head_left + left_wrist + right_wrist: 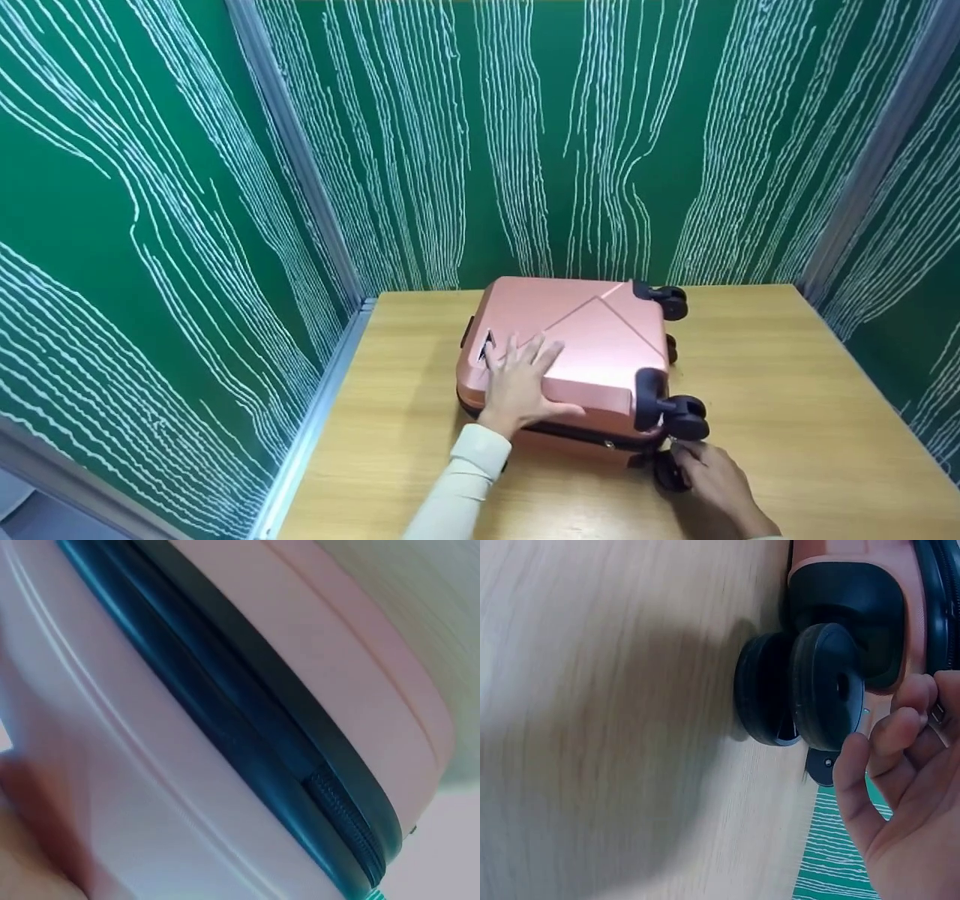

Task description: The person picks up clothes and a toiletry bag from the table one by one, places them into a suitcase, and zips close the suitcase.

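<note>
A pink hard-shell suitcase (570,337) lies flat on the table, its black wheels (686,417) toward the right. My left hand (517,386) rests spread on the top shell near the front left corner, beside the small dark logo (487,345). In the left wrist view, the black zipper band (225,712) runs along the suitcase's side. At the front right corner, my right hand (716,480) has thumb and forefinger together on a small metal zipper pull (937,713). Its other fingers (855,772) curl loosely beside the lower caster wheel (829,686).
The wooden table (795,390) extends on both sides of the suitcase. Green panels (420,150) with wavy white lines stand behind and at the sides, joined by grey metal posts (292,142). A metal rail (315,420) follows the table's left edge.
</note>
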A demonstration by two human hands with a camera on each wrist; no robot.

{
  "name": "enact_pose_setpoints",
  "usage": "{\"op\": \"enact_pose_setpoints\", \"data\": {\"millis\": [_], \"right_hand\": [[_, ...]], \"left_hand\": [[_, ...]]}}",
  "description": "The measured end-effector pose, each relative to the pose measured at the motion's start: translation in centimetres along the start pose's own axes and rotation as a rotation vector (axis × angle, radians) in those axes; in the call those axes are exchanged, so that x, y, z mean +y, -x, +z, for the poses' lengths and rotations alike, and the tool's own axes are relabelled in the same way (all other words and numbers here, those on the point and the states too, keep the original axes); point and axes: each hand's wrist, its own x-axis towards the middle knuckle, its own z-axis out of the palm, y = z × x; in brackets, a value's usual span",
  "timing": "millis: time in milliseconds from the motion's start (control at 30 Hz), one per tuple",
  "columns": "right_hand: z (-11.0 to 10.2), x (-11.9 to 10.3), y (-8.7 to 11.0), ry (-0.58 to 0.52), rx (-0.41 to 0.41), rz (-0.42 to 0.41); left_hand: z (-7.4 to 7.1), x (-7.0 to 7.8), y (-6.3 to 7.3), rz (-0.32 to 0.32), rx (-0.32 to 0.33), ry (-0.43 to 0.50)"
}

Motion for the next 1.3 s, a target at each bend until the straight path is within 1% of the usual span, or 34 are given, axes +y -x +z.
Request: {"op": "enact_pose_setpoints", "data": {"millis": [100,167,333,433,500,600,667,767,867,1033,1200,1300], "right_hand": [[0.2,-0.1,0.0,-0.005,-0.006,0.001],[0.4,-0.1,-0.1,-0.003,-0.015,0.003],[0.5,0.0,-0.1,0.034,-0.005,-0.012],[0.5,0.1,-0.1,0.050,0.000,-0.027],[0.6,0.0,-0.1,0.050,0.002,-0.031],[0.9,-0.1,0.0,0.036,0.006,-0.039],[1.2,-0.3,0.1,0.029,0.019,-0.046],[1.4,-0.5,0.4,0.051,0.065,-0.062],[1.5,-0.8,0.7,0.086,0.094,-0.071],[1.2,-1.1,0.9,0.118,0.083,-0.082],[0.7,-1.3,1.1,0.111,0.087,-0.124],[0.5,-1.4,1.1,0.101,0.079,-0.144]], "left_hand": [[-0.2,-1.0,-0.1,-0.008,-0.021,0.020],[-0.3,-1.7,-0.2,-0.021,-0.055,0.037],[-0.6,-4.0,-0.3,-0.049,-0.134,0.099],[-0.6,-5.1,-0.2,-0.066,-0.158,0.136],[-0.6,-5.5,-0.2,-0.076,-0.170,0.141],[-0.5,-5.7,0.0,-0.080,-0.169,0.147],[-0.6,-5.7,0.1,-0.082,-0.155,0.152],[-0.6,-5.5,0.2,-0.081,-0.128,0.165],[-0.6,-5.3,0.2,-0.081,-0.112,0.178],[-0.7,-5.2,0.2,-0.093,-0.120,0.169],[-0.9,-4.9,-0.1,-0.086,-0.115,0.175],[-1.1,-4.8,-0.3,-0.085,-0.122,0.163]]}}
